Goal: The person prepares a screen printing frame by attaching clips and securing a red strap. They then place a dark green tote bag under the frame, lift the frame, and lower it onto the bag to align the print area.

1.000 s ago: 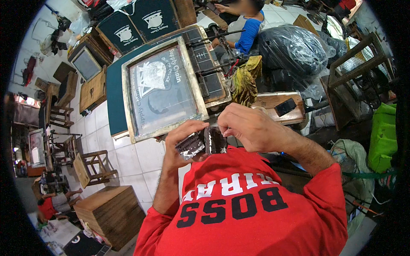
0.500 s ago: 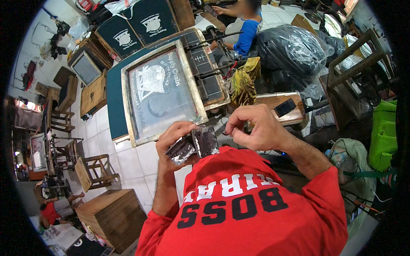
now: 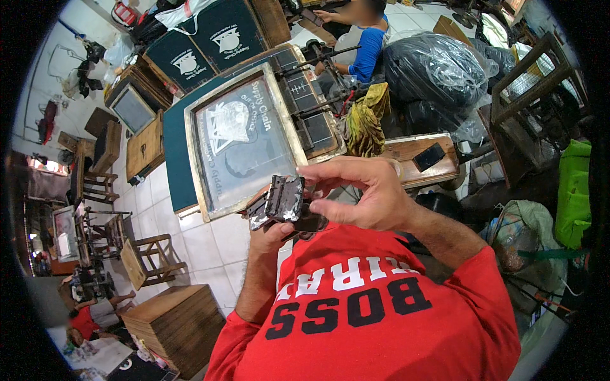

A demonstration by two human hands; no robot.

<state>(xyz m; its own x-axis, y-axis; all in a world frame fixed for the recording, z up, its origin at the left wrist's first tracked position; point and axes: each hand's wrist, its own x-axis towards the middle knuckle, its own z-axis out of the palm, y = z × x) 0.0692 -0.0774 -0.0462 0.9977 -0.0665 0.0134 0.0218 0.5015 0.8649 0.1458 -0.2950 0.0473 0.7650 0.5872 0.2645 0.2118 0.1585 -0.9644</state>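
In front of my chest is a small dark two-part case, scuffed with whitish patches. One part stands tilted upward, and the other lies partly behind it. My left hand is closed round the case from below, its thumb at the lower edge. My right hand has come to the right side of the case, with index finger and thumb bent about that edge. What lies between the right fingertips is partly hidden. Just beyond the hands is a wooden-framed printing screen with white lettering and a picture on its mesh.
A black phone lies on a small wooden board to the right. Near it hangs a stained yellow cloth. Large black plastic bags fill the far right. A person in blue sleeves sits beyond. Wooden stool stands left.
My right hand has moved left from beside the case to its edge, the pinched fingers opening around it. The case has turned and risen slightly in my left hand.
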